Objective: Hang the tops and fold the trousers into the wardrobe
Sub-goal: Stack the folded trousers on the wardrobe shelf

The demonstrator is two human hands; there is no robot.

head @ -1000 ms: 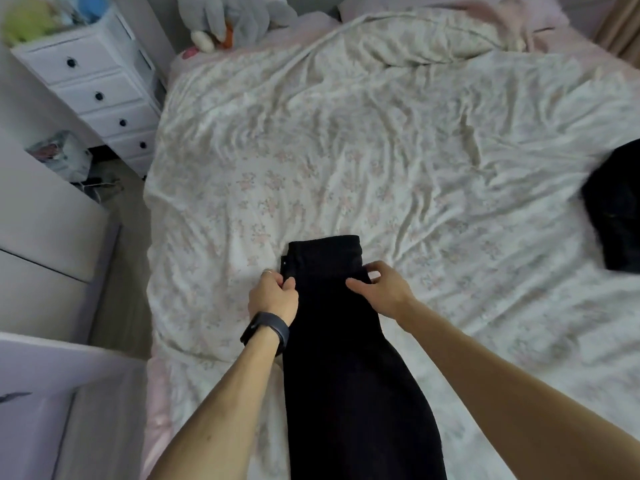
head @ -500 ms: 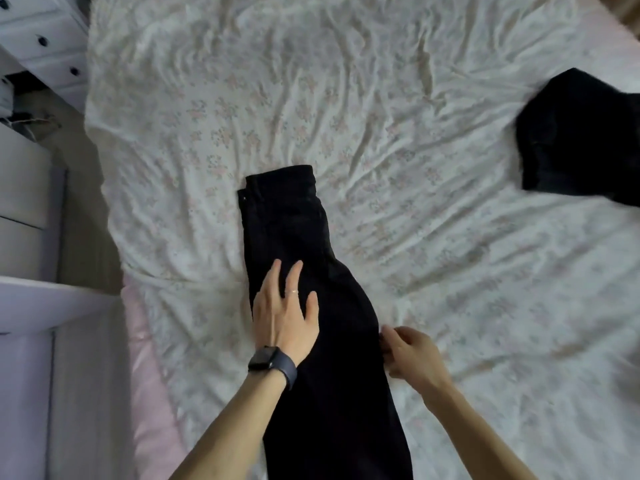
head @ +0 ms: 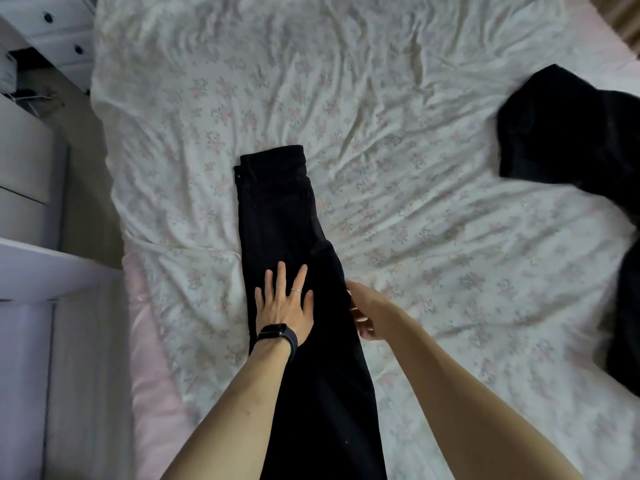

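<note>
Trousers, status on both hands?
Left hand flat on trousers, laid lengthwise on bed. Right hand pinches their right edge. Other dark garment lies apart, far right; nothing in the way.

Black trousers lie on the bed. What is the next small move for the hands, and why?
Probably slide the left hand down the legs to smooth the cloth. The black trousers lie leg on leg, the palm rests flat on them, and the right hand seems to pinch their edge.
</note>
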